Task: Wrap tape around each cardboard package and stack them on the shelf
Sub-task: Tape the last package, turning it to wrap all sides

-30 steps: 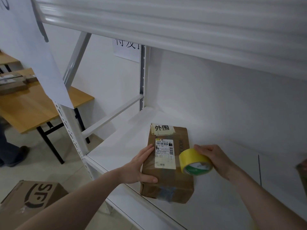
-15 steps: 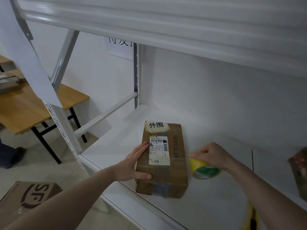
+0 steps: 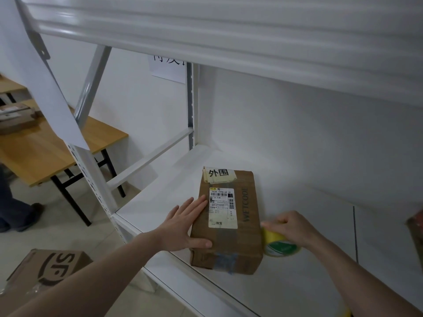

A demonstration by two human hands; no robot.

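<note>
White metal shelf (image 3: 286, 291) carries a brown box (image 3: 229, 227) near its front edge; the left hand (image 3: 183, 227) lies flat with straight fingers against the box's left side, the right hand (image 3: 294, 227) grips a yellow tape roll (image 3: 280, 247) touching its right side

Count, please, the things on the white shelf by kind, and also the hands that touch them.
Cardboard package, lying whole on the shelf: 1
Package only partly seen at the right edge: 1
Yellow tape roll: 1
Hands: 2, the left hand flat against the package, the right hand gripping the tape roll
Total: 5
</note>
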